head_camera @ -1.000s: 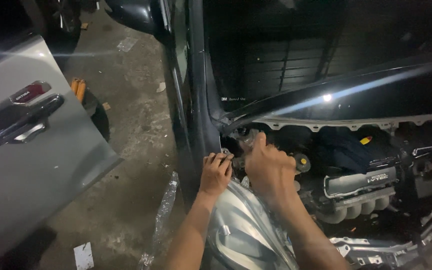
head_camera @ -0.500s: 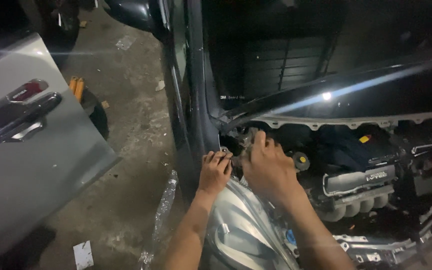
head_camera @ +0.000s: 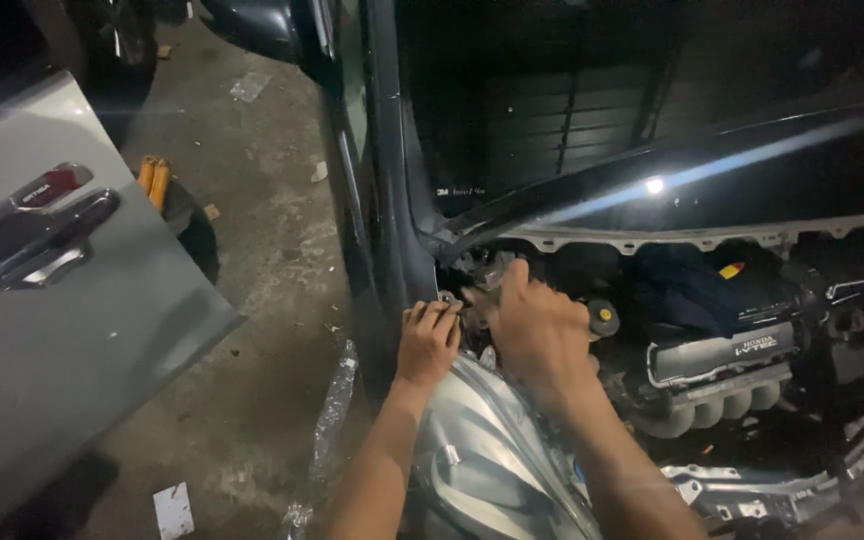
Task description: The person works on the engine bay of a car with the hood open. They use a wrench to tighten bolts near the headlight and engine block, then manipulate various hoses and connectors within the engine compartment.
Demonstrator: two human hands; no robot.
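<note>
At frame centre, left hand (head_camera: 429, 343) and right hand (head_camera: 535, 328) curl around an unclear fitting above the headlight (head_camera: 482, 460), steadying it.

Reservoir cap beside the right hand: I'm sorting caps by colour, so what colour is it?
The reservoir cap is yellow on a black base, seen in the head view.

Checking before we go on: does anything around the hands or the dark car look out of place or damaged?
Yes. A crumpled strip of clear plastic film lies on the concrete floor beside the car, with a scrap of white paper nearby. Both hands, left hand and right hand, rest at the silver headlight.
</note>
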